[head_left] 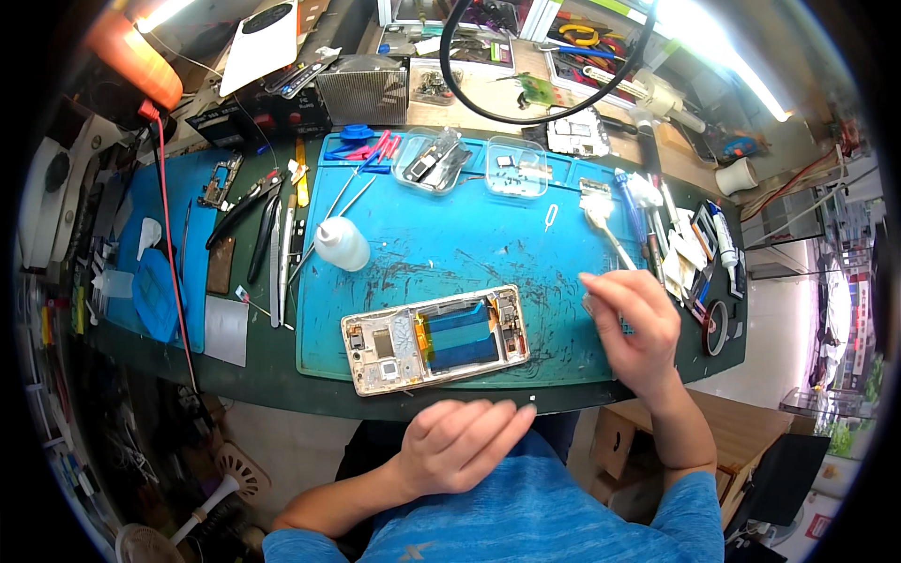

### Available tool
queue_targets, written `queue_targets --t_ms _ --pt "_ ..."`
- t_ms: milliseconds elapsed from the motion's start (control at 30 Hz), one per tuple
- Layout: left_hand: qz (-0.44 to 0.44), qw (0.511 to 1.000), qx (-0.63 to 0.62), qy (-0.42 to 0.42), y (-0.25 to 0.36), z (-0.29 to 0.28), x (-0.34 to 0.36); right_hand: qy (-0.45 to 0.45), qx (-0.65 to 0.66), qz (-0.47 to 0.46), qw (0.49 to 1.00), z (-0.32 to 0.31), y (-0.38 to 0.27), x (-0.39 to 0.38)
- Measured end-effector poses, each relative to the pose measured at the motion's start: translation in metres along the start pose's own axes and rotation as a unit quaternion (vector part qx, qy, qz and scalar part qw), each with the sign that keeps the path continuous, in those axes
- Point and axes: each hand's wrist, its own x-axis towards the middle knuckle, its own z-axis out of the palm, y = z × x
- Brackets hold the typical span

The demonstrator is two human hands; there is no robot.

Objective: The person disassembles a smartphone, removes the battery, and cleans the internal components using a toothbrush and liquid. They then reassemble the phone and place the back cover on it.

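Observation:
An opened phone (434,340) lies face down on the blue work mat (422,235), its inner parts and a dark blue battery bay showing. Just below it, past the mat's edge, my left hand (462,441) has its fingers curled together; whatever they may hold is hidden. To the phone's right, above the mat, my right hand (631,328) is closed with bent fingers, perhaps around a small item I cannot make out. A white squeeze bottle (342,244) stands above the phone. A small pin tool (551,218) and a white-tipped brush (605,230) lie farther back.
Parts boxes (514,169), pliers (246,205) and assorted tools (694,246) line the green bench (244,380). A second blue mat (178,291) is at left. A black ring (554,117) on an arm hangs over the back. A wooden cabinet (723,427) stands below right.

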Motion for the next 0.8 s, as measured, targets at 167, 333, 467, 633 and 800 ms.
queue_targets --t_ms 167,333,467,633,800 --pt "0.022 0.998 -0.037 0.043 -0.016 -0.026 -0.034 -0.035 0.038 0.089 0.995 -0.004 -0.009 -0.005" --pt "-0.091 0.991 0.064 0.077 -0.044 -0.059 -0.056 -0.086 0.043 -0.011 0.995 0.015 -0.036 0.018" --pt "-0.162 0.979 0.076 0.094 -0.064 -0.064 -0.053 -0.109 0.038 -0.055 0.992 0.032 -0.051 0.031" --pt "-0.190 0.980 0.057 0.028 -0.071 -0.062 -0.037 -0.133 0.035 -0.064 0.988 0.045 -0.058 0.038" --pt "-0.195 0.975 0.090 -0.065 -0.069 -0.067 -0.015 -0.142 0.008 -0.064 0.988 0.047 -0.066 0.044"
